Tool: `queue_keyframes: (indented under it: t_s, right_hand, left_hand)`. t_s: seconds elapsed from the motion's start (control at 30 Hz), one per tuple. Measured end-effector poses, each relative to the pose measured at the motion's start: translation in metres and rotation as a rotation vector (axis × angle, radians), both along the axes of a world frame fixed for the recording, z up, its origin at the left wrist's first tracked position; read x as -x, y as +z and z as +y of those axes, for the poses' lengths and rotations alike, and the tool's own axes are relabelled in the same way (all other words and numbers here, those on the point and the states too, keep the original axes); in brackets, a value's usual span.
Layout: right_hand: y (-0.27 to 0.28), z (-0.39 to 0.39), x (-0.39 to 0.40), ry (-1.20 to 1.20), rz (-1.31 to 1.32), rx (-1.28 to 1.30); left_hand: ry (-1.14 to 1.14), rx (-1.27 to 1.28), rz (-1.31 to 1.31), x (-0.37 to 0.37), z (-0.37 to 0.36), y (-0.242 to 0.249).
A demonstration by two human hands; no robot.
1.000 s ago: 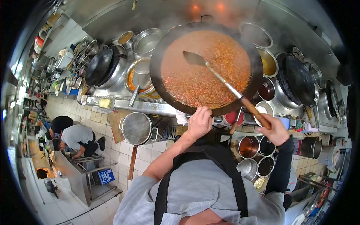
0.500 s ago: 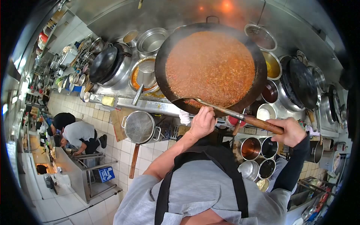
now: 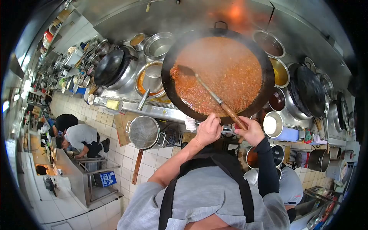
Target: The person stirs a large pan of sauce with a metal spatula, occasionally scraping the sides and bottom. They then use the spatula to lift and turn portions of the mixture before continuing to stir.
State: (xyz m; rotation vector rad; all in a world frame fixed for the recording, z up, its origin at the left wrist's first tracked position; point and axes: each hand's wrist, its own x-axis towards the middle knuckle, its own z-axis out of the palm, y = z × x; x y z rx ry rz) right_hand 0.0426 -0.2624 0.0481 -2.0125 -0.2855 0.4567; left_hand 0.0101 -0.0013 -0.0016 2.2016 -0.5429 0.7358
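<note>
A big black wok (image 3: 167, 82) holds a steaming reddish-brown minced mixture (image 3: 226, 69). My right hand (image 3: 251, 131) is wrapped round the wooden handle of a long spatula (image 3: 211, 92), whose dark blade lies in the mixture near the wok's left side. At the wok's near rim, my left hand (image 3: 209, 129) is closed; its fingers press together at the edge, and what they grip is hidden. A white cloth (image 3: 190, 123) hangs just left of this hand.
Left of the wok are a pan with orange liquid (image 3: 140, 78) and a strainer-topped pot (image 3: 143, 132). To the right stand a pot of yellow liquid (image 3: 280, 73) and a white-filled pot (image 3: 272, 124). Bent-over people (image 3: 81, 137) are at the far left; another person (image 3: 290, 186) is at lower right.
My right hand has moved left and inward with the spatula. The spatula's blade has swung from the near rim into the mixture on the left. My left hand stays near the rim.
</note>
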Motion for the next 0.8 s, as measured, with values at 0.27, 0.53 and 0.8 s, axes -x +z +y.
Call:
queue_keyframes:
  t_s: [0.27,0.53,0.8]
  right_hand:
    - [0.025,0.003,0.02,-0.232,-0.027,-0.034]
    - [0.048,-0.016,0.02,-0.007,0.05,-0.113]
    - [0.056,-0.014,-0.038,0.265,-0.182,0.202]
  left_hand:
    - [0.028,-0.015,0.025,0.0,0.0,-0.002]
    - [0.031,-0.013,-0.003,0.0,0.0,-0.004]
    - [0.026,-0.006,-0.02,0.0,-0.001,-0.001]
